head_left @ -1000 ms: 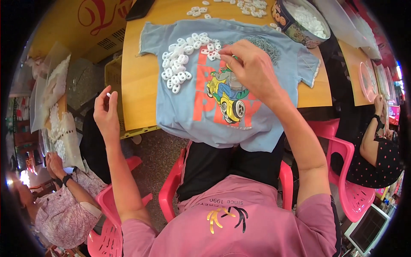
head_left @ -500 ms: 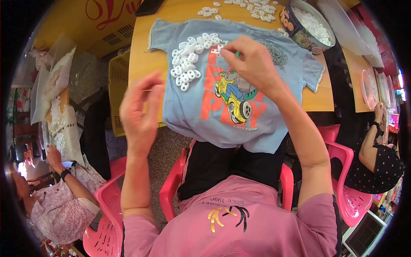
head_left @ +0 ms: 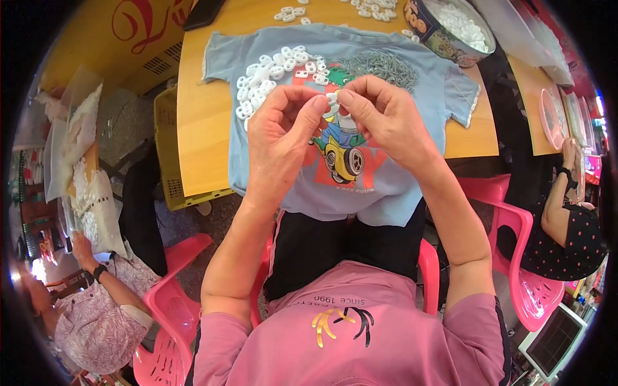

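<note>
In front of me, my left hand [head_left: 283, 132] and my right hand [head_left: 386, 122] meet over a light blue printed T-shirt [head_left: 251, 174] spread across the table edge and my lap. Both pinch a small white plastic piece [head_left: 332, 98] between thumb and fingertips; the fingers cover most of it. Just beyond my left hand lies a curved heap of white two-holed plastic pieces [head_left: 257, 80] on the shirt. A pile of small grey metal parts [head_left: 386, 67], too fine to make out singly, sits past my right hand.
A round tin [head_left: 444, 38] full of white pieces stands at the far right. More loose white pieces [head_left: 373, 9] lie on the wooden table [head_left: 199, 141]. A yellow crate [head_left: 168, 154] is below its left edge. One person [head_left: 103, 309] sits left, another [head_left: 560, 238] right.
My left hand has come in from the left to meet the right. My right hand has drawn back from the heap toward me. The white piece now shows between them.
</note>
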The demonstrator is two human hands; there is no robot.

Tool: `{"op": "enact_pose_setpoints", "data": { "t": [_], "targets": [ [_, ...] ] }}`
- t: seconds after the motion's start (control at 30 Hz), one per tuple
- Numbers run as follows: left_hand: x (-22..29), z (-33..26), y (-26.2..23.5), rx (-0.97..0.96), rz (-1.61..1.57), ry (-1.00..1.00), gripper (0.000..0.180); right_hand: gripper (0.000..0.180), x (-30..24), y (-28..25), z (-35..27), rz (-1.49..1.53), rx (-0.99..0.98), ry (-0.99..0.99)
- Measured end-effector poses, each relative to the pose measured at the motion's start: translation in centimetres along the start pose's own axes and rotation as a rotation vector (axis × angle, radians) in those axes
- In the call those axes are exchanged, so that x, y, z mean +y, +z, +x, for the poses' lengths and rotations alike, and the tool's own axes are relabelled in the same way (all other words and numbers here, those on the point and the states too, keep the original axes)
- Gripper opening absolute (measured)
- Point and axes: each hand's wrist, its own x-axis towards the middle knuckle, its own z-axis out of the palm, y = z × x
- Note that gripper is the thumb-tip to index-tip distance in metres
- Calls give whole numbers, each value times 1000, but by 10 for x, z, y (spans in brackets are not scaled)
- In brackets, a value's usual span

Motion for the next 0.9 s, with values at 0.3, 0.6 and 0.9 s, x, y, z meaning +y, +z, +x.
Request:
{"op": "enact_pose_setpoints", "data": {
  "t": [0.3,0.6,0.9],
  "targets": [
    [4,-6,-2,-79,95,-145,17,17,13,-1,-6,-93,10,-149],
    [-2,-12,5,-20,-5,-196,13,11,21,0,-1,-274,250,-438],
    [-17,-8,1,-75,-53,-117,13,11,22,-78,-6,-745,321,-362]
  ]
}}
